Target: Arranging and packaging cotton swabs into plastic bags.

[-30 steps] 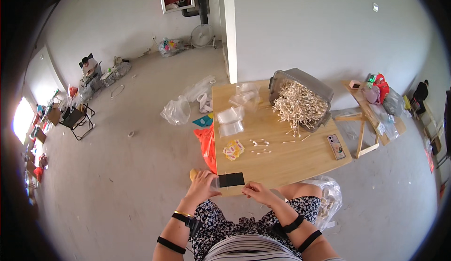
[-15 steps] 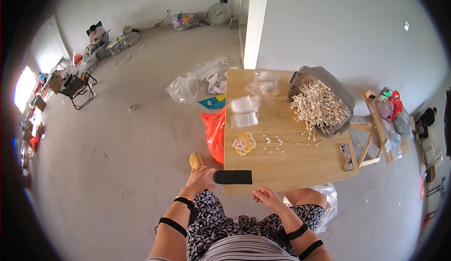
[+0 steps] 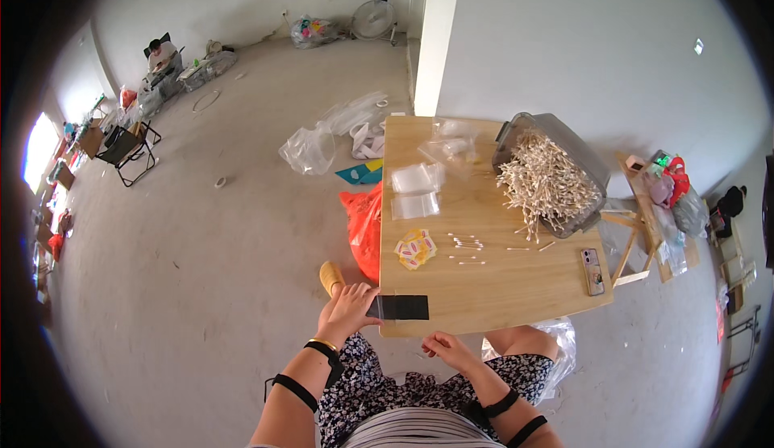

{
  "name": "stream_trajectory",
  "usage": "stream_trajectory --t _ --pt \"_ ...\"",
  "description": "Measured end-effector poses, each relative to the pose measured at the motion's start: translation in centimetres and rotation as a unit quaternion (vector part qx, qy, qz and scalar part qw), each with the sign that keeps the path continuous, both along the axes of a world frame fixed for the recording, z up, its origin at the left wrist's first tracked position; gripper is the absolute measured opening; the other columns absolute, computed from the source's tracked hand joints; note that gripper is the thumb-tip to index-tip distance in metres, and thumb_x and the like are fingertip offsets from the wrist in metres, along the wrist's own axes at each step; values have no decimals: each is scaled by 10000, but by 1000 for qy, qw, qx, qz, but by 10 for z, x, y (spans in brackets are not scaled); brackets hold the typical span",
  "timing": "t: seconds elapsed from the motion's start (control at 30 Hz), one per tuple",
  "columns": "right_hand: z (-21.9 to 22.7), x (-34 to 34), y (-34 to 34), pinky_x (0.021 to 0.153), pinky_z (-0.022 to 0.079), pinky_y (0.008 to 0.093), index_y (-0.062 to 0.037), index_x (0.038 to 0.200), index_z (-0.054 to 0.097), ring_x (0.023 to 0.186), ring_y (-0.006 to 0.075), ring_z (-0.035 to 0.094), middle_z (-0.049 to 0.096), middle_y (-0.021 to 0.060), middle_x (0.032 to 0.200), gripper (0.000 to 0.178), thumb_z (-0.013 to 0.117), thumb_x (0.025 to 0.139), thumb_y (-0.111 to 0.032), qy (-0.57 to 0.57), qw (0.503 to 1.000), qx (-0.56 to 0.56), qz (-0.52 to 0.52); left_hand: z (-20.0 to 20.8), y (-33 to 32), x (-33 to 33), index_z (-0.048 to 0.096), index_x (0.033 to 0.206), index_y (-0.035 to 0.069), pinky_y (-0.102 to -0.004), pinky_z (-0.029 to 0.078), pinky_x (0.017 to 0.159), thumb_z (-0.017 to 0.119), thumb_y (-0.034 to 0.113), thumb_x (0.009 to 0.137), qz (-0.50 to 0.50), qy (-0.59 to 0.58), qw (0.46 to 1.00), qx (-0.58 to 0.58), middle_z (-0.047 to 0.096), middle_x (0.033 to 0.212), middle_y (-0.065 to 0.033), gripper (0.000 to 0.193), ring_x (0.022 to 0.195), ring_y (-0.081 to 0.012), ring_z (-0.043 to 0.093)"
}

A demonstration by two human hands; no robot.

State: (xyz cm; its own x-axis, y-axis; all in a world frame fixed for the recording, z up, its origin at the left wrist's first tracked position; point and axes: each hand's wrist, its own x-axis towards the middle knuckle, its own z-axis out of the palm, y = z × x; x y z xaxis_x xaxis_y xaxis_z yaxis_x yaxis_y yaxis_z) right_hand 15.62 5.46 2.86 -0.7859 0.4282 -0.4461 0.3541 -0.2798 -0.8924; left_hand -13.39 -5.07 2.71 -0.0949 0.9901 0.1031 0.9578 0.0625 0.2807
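A bare, pale-walled room with a grey concrete floor is being looked down on, and a wooden table is being kept against the wall. At its near left corner a black strip is being supported, its left end reaching the table's edge.

Since half a second ago, the left hand is being brought closer round that end: fingers and thumb are now being spread to either side of it, whereas in the earlier view they are being held further back. Contact at the strip is thus apparently being regained (whether anything is being pinched cannot be told). Meanwhile the right hand is being drawn slightly away from the near edge, its fingers being kept curled; whether something small is being held inside cannot be told.

The supplies are being left undisturbed: loose cotton swabs are being kept mid-table, beside a heap of yellow-and-white cards, with clear plastic bags being stacked behind. A great mass of swabs is being contained in a tipped grey bin, and a phone is being left near the right edge.
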Motion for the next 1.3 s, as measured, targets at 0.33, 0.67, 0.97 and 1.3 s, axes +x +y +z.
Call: stream_trajectory --t 0.33,0.67,0.97,1.3 --pt "-17 4 12 801 520 273 -15 1041 656 861 119 627 680 45 945 280 596 1037 -288 -4 1000 1 -20 24 25 31 515 1342 71 -442 385 1029 843 477 661 -31 -45 998 2 593 1234 -96 857 1173 -306 539" --pt "-36 41 112 762 483 249 -7 1028 679 819 94 604 670 13 884 271 634 1010 -273 -26 975 118 -189 16 78 90 491 1370 37 -498 324 1125 672 402 917 -46 -97 994 28 524 1364 -158 609 1315 -367 448" --pt "-24 75 233 751 507 273 -37 1047 703 834 108 641 708 23 905 263 715 938 -276 -118 917 217 -314 1 193 119 347 1528 19 -506 171 1239 526 509 987 -18 -32 999 20 297 1610 -196 752 1522 -377 208" --pt "4 30 329 834 510 432 -98 1067 644 938 300 640 674 87 932 254 720 853 -213 -165 824 470 -269 -34 249 123 319 1548 18 -577 94 1238 447 541 1000 55 54 997 -19 287 1627 -145 769 1534 -357 169"
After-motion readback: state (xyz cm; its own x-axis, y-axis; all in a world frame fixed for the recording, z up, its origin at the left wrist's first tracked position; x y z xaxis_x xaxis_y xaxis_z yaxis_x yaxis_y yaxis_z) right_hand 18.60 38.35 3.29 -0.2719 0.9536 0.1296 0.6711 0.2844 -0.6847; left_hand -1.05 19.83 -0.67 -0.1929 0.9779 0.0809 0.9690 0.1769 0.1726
